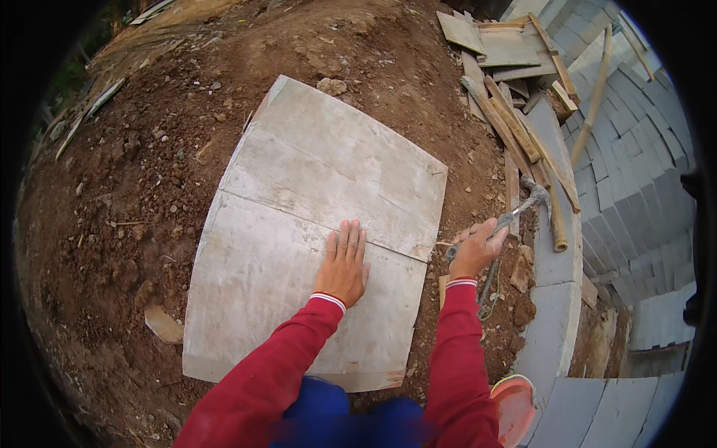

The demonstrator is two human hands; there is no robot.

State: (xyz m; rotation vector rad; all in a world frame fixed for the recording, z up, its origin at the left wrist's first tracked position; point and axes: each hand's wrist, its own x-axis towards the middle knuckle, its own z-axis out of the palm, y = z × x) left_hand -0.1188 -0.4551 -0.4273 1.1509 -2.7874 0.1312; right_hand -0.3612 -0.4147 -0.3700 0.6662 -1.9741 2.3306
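A large pale wooden panel [299, 172], made of boards with a seam across its middle, lies on the brown soil in front of me. My left hand [343, 263] rests flat on it just below the seam, fingers stretched out and holding nothing. To the right of the panel, my right hand [478, 249] is closed around the handle of a claw hammer [515, 214]. The hammer's metal head points away and to the right, above the ground and apart from the panel.
Scrap boards and sticks [515, 97] are piled at the far right. A grey block wall edge [556, 313] runs along my right, with stacked grey blocks [635, 164] beyond. An orange-red bucket [514, 409] stands by my right forearm. Stones and clods [163, 324] dot the soil.
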